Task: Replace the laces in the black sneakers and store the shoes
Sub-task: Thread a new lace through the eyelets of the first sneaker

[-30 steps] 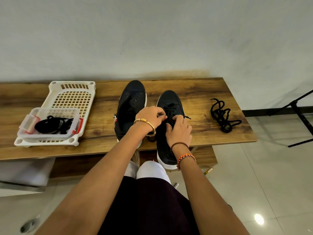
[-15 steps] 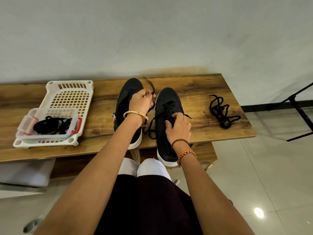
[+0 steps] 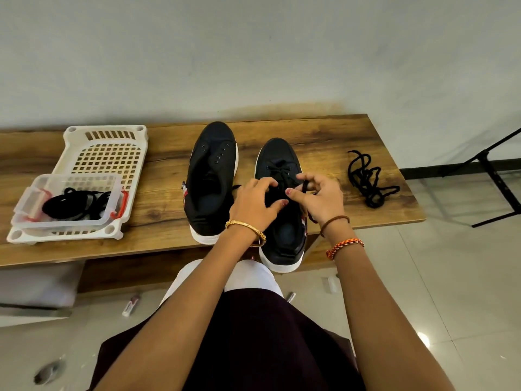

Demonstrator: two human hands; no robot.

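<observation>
- Black canvas with white soles: two sneakers stand side by side on the wooden counter [image 3: 324,142], toes toward the wall. The right sneaker [image 3: 279,165] is partly laced and its heel overhangs the front edge; the left sneaker [image 3: 211,170] shows bare eyelets.
- Both hands work over the right sneaker's tongue. The right hand [image 3: 321,198] pinches a loop of the black lace [image 3: 282,172] between thumb and fingers; the left hand [image 3: 253,201] has curled fingertips down on the lacing, apparently gripping a strand, though the contact is partly hidden.
- Lace looks soft, limp and light, so it should be held near its end or by a short loop, where it can be steered; slack will flop. The shoe itself seems light with a stiff sole, best steadied at the collar or heel.
- Just right of the shoes, a loose black lace [image 3: 369,179] lies tangled on the wood, apart from them.
- At the left, a white perforated basket [image 3: 112,148] carries a clear plastic box [image 3: 70,204] with more black cord inside.
- Nothing blocks the hands; the overhanging heel could tip under a hard pull.
</observation>
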